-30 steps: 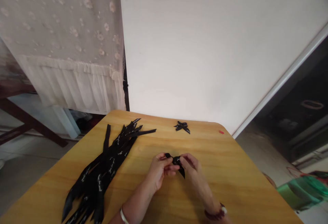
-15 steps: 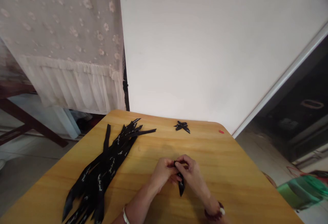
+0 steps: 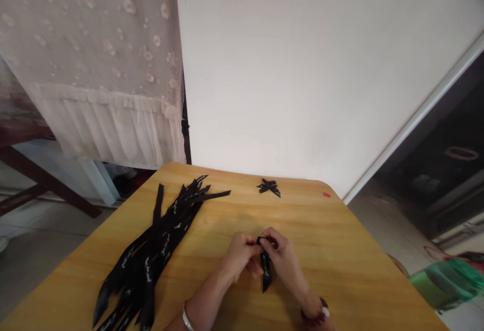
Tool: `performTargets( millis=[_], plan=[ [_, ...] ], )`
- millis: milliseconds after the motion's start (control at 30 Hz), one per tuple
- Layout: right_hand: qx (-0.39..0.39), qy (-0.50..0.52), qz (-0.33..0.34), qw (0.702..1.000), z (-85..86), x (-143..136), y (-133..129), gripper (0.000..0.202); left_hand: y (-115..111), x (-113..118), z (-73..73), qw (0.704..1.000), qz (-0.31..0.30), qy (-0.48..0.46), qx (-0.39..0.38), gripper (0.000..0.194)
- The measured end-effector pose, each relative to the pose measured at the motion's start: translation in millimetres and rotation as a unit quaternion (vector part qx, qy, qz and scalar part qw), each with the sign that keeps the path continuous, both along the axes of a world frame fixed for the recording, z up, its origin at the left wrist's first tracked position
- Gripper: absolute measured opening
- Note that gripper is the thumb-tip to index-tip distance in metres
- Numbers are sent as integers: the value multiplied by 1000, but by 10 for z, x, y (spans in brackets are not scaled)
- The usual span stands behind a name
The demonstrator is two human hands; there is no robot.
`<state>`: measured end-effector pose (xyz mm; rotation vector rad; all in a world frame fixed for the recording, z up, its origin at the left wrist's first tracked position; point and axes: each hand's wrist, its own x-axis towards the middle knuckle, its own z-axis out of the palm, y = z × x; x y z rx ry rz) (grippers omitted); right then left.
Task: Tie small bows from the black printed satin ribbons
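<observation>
Between my hands is a black ribbon (image 3: 266, 269) with white lettering, its tail hanging down toward the table's near side. My left hand (image 3: 244, 255) pinches it from the left with thumb and forefinger. From the right, my right hand (image 3: 279, 250) pinches the same ribbon at its upper part, the fingertips of both hands almost meeting. The fingers partly hide the folded section. A finished-looking black ribbon bow (image 3: 268, 186) lies beyond my hands near the table's far edge. Left of my hands, a pile of loose black ribbons (image 3: 162, 245) with white print stretches across the tabletop.
The wooden table (image 3: 340, 270) has rounded far corners and stands against a white panel (image 3: 310, 68). A small red object (image 3: 326, 195) lies near its far right corner. A lace curtain (image 3: 113, 68) hangs at left. A green translucent container (image 3: 446, 283) is on the right.
The ribbon's hanging tail has swung slightly left and more of it shows below my fingers. Both hands keep their pinch in nearly the same place.
</observation>
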<state>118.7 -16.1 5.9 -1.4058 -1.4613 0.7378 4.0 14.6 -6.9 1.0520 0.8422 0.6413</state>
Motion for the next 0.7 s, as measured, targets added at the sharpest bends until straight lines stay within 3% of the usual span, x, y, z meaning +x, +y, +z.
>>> performTargets(
  millis=[400, 700],
  plan=[
    [-1, 9, -26, 1000, -24, 10, 12, 17, -5, 8, 14, 1000, -3, -22, -16, 21],
    [-19, 55, -72, 996, 16, 85, 19, 33, 54, -17, 34, 988, 132, -67, -34, 24]
  ],
)
